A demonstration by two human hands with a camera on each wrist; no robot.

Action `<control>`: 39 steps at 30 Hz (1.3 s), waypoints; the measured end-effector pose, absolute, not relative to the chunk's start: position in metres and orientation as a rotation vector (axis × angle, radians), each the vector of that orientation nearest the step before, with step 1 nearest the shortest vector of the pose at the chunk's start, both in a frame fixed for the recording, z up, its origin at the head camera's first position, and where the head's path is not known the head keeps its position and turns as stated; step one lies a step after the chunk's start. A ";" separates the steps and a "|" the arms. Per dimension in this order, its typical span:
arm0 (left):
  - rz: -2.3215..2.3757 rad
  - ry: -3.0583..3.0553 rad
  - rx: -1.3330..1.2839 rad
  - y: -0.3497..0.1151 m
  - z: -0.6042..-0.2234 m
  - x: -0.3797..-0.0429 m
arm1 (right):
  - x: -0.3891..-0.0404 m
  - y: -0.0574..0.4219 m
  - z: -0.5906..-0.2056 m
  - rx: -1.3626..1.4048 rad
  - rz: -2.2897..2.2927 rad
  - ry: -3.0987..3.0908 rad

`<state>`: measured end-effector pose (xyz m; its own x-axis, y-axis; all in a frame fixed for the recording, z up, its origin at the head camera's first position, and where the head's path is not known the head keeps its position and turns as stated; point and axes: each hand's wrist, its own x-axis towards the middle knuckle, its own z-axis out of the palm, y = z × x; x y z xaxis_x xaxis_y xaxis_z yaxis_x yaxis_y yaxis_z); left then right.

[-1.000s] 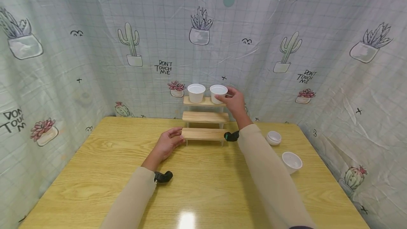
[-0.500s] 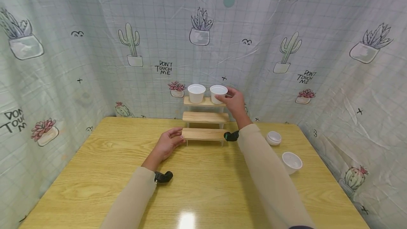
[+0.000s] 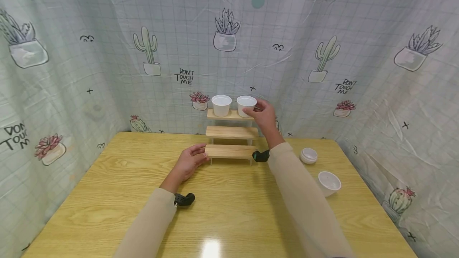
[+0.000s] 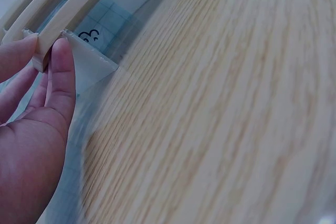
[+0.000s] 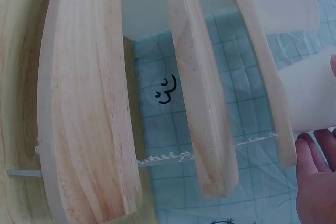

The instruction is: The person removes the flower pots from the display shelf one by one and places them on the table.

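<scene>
A three-step wooden display stand [image 3: 231,131] with clear side supports stands at the back of the table. My left hand [image 3: 188,163] pinches the left end of its lowest step; in the left wrist view the thumb and fingers [image 4: 63,77] lie on either side of the board [image 4: 52,35]. On the top step sit two white plastic cups, upright and side by side. My right hand [image 3: 264,115] grips the right-hand cup [image 3: 245,104] between thumb and fingers. The left-hand cup [image 3: 221,106] stands untouched. In the right wrist view, the right hand [image 5: 320,177] is partly cut off beside the gripped cup [image 5: 310,98].
On the right of the wooden table [image 3: 107,186] are a small stack of low white cups [image 3: 308,156] and a larger white cup [image 3: 328,184], partly behind the right sleeve [image 3: 301,194]. A cactus-print curtain [image 3: 172,51] hangs close behind the stand and along both sides.
My right wrist has dipped very slightly while the fingers stay on the cup. The left hand, the stand and both cups keep their places.
</scene>
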<state>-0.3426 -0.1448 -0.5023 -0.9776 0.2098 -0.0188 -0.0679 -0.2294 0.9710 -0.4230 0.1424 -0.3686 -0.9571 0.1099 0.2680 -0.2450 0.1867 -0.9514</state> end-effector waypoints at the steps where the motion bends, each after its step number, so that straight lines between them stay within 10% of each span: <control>1: 2.328 1.827 0.171 -0.145 -0.502 -0.343 | -0.422 0.142 -0.369 0.130 1.853 -2.181; 39: 2.328 1.830 0.195 -0.145 -0.501 -0.340 | -0.381 0.161 -0.393 0.176 1.895 -2.088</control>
<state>-0.3402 -0.1449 -0.5015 -0.9763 0.2162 -0.0044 -0.0553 -0.2298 0.9717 -0.3811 0.1609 -0.3929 -0.9427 0.1189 0.3117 -0.2988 0.1149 -0.9474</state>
